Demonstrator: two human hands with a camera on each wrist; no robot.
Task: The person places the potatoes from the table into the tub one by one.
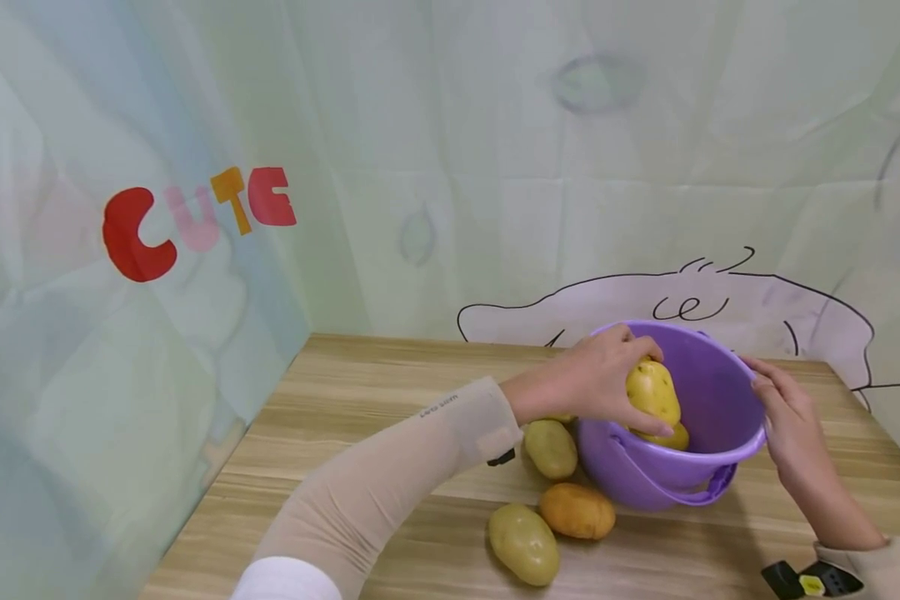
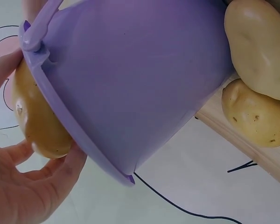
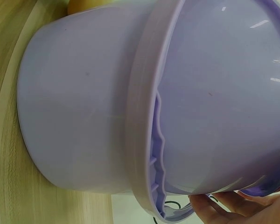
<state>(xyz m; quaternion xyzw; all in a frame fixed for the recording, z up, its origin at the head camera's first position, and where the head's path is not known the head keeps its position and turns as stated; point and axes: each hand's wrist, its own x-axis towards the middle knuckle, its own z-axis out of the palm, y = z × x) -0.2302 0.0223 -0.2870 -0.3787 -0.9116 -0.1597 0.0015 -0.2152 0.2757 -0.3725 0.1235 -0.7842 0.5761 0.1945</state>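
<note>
My left hand [image 1: 596,375] grips a yellow potato [image 1: 652,390] at the mouth of a purple bucket [image 1: 720,408]. In the left wrist view, fingers and thumb are spread around that potato [image 2: 37,112], just past the bucket's rim [image 2: 79,133]. Below it, another yellow potato [image 1: 675,437] shows inside the bucket. My right hand [image 1: 795,425] holds the bucket's far right rim. Its fingertips appear low in the right wrist view, against the bucket [image 3: 84,107]; part of that hand is out of frame. The bucket's handle [image 1: 667,492] hangs down in front.
Left of the bucket, a greenish potato [image 1: 551,448] lies on the wooden table [image 1: 360,375], with a yellow one partly hidden behind my left wrist. Nearer the front are an orange-brown potato [image 1: 577,511] and another greenish potato [image 1: 525,544]. A printed cloth backdrop [image 1: 420,125] stands behind.
</note>
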